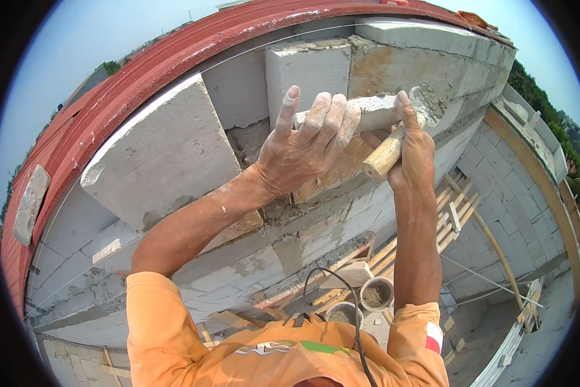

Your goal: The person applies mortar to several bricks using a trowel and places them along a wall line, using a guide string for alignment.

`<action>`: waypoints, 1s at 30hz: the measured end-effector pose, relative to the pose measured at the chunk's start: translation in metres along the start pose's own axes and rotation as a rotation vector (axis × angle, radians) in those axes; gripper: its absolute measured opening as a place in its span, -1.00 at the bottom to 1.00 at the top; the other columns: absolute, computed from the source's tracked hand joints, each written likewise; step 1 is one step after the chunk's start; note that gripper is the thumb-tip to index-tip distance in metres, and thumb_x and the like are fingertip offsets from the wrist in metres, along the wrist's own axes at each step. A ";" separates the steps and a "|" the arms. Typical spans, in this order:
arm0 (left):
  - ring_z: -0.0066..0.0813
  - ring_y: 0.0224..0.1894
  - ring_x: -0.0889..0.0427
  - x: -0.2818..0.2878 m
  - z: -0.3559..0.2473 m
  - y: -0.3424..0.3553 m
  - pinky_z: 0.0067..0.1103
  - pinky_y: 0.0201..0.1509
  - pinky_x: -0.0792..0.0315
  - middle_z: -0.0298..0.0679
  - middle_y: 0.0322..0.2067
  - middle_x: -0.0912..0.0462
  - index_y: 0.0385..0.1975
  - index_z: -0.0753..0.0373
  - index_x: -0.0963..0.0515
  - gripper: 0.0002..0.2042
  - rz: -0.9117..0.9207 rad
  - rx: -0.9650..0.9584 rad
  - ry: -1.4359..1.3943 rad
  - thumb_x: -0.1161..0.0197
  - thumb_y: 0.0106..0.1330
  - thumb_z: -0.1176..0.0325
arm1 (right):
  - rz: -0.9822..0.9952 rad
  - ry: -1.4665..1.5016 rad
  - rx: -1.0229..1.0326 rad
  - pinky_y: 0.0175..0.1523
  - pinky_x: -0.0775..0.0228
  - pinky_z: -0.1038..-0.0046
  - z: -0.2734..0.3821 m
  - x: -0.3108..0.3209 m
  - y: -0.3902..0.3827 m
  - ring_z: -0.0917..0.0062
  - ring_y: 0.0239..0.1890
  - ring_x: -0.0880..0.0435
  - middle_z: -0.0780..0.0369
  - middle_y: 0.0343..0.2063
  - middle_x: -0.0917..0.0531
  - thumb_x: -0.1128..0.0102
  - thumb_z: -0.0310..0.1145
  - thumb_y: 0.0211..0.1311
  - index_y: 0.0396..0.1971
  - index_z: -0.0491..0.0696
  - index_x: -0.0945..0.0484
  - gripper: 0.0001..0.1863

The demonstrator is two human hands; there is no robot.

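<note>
Trowel point(434, 102) is held by its wooden handle point(385, 157) in right hand point(411, 153), presumably for blade control; left hand's point(310, 140) grip at block point(378, 117) can't be told.

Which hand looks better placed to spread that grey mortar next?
Probably the right hand: it grips the wooden-handled trowel, with grey mortar at the trowel's far end. The left hand lies across a pale block piece and shows no tool.

From afar I've got block wall point(258, 267), big pale block point(164, 151) sitting toward left end; red roof point(180, 50) too, grayish slab point(31, 205) at left edge.
</note>
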State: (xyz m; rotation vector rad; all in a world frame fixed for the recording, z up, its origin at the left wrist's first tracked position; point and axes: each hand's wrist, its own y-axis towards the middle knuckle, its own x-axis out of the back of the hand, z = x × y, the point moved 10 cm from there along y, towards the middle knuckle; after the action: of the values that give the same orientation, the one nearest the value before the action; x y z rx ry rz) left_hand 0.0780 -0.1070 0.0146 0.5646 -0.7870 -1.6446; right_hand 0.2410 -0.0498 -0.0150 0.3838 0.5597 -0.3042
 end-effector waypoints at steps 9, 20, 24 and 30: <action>-0.06 0.21 -0.45 0.011 0.049 -0.006 -0.15 0.44 -0.26 0.04 0.15 -0.48 0.29 0.42 -0.38 -0.15 0.105 0.197 -0.512 -0.49 -0.10 0.24 | 0.106 -0.322 0.107 -0.40 -0.72 0.43 0.032 0.008 -0.018 0.40 -0.38 -0.76 0.06 -0.23 -0.57 -0.36 -0.09 0.30 -0.06 -0.29 -0.40 -0.44; -0.10 0.26 -0.49 0.019 0.111 -0.030 -0.28 0.38 -0.40 0.03 0.20 -0.49 0.20 0.41 -0.46 -0.28 0.120 0.565 -0.730 -0.49 -0.09 0.41 | -0.159 -1.732 0.764 -0.40 -0.50 0.20 0.072 0.023 0.003 0.26 -0.47 -0.68 0.16 -0.41 -0.59 -0.29 0.06 0.29 -0.25 -0.06 -0.45 -0.54; -0.10 0.26 -0.49 0.022 0.116 -0.028 -0.31 0.38 -0.40 0.04 0.20 -0.49 0.17 0.37 -0.48 -0.30 0.113 0.594 -0.770 -0.49 -0.09 0.42 | -0.158 -1.881 0.891 -0.36 -0.52 0.23 0.075 0.005 0.002 0.27 -0.40 -0.67 0.21 -0.43 -0.55 -0.31 -0.01 0.26 -0.22 -0.01 -0.48 -0.61; -0.05 0.24 -0.50 0.014 0.121 -0.035 -0.26 0.35 -0.41 0.04 0.17 -0.51 0.08 0.28 -0.52 -0.37 0.102 0.658 -0.847 -0.53 -0.10 0.36 | -0.150 -1.918 0.957 -0.33 -0.51 0.27 0.073 -0.011 0.015 0.31 -0.37 -0.66 0.22 -0.43 -0.54 -0.32 -0.01 0.25 -0.22 0.00 -0.49 -0.62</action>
State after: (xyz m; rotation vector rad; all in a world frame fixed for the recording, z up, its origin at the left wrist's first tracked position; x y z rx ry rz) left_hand -0.0354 -0.0934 0.0683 0.2322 -1.9822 -1.4922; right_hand 0.2712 -0.0658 0.0524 0.7509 -1.5168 -0.8951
